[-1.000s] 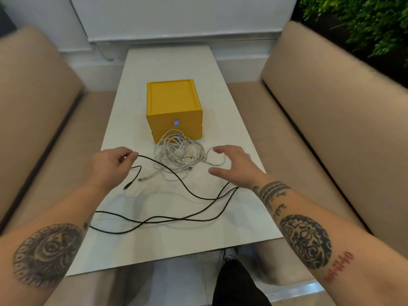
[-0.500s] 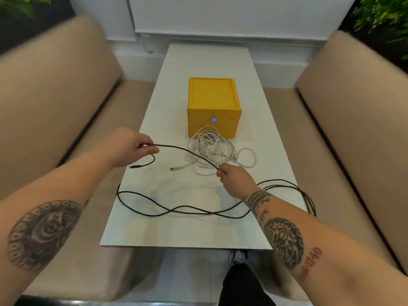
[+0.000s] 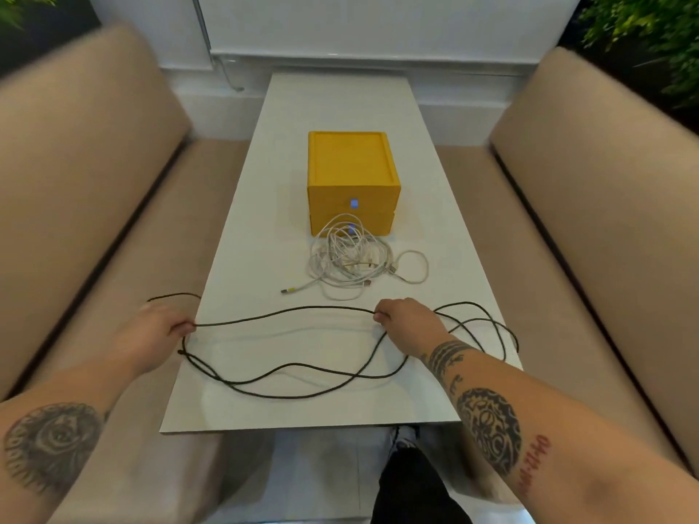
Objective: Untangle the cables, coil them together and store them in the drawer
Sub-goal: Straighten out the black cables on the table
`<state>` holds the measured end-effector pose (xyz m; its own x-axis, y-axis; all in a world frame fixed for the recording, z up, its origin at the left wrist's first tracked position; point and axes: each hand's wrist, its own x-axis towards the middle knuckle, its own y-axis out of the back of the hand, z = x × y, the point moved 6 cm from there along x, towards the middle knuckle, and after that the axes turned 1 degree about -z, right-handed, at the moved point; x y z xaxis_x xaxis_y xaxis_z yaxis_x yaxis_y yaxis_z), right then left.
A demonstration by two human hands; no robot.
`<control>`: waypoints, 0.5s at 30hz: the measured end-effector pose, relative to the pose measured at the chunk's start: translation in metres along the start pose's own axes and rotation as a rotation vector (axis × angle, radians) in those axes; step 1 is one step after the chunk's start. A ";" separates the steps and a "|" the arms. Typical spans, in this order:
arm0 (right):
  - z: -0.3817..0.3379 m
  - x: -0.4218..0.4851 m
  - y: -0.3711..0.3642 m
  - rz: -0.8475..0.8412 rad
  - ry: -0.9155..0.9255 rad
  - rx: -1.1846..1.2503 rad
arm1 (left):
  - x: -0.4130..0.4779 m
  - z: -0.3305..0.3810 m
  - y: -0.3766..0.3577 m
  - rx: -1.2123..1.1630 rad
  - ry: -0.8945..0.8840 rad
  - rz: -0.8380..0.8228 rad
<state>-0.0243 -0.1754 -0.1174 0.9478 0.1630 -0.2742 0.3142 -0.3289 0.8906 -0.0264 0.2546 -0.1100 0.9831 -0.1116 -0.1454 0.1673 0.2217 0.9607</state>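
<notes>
A long black cable (image 3: 287,312) lies in loose loops over the near half of the white table (image 3: 264,228). My left hand (image 3: 159,330) pinches it at the table's left edge, with a short end sticking up behind the hand. My right hand (image 3: 406,321) pinches the same cable further right, a stretch of it spanning between both hands. More black loops hang off the right edge. A tangled pile of white cables (image 3: 351,262) sits just beyond my hands, against the front of a yellow two-drawer box (image 3: 351,172), both drawers shut.
Beige padded benches (image 3: 90,206) run along both sides of the narrow table. A white wall and sill close off the far end. Green plants show in the top corners. My dark trouser leg is below the table's near edge.
Both hands drew back toward me and apart, stretching the black cable out between them. My right hand, open a second ago, closed on the cable. The view shifted left.
</notes>
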 end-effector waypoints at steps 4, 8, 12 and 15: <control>0.001 -0.005 -0.004 -0.012 0.004 -0.052 | -0.006 -0.010 -0.029 -0.075 0.162 -0.114; 0.001 -0.007 -0.006 0.012 0.009 -0.094 | -0.010 -0.003 -0.029 -0.094 0.183 -0.126; 0.003 -0.009 -0.009 0.038 0.025 -0.090 | -0.017 -0.001 -0.028 -0.067 0.110 -0.146; 0.003 -0.015 -0.009 0.057 0.032 -0.056 | -0.011 0.042 -0.011 -0.215 0.020 -0.042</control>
<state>-0.0415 -0.1778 -0.1221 0.9616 0.1751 -0.2114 0.2551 -0.2861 0.9236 -0.0420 0.2128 -0.1091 0.9758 -0.1065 -0.1912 0.2184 0.4187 0.8815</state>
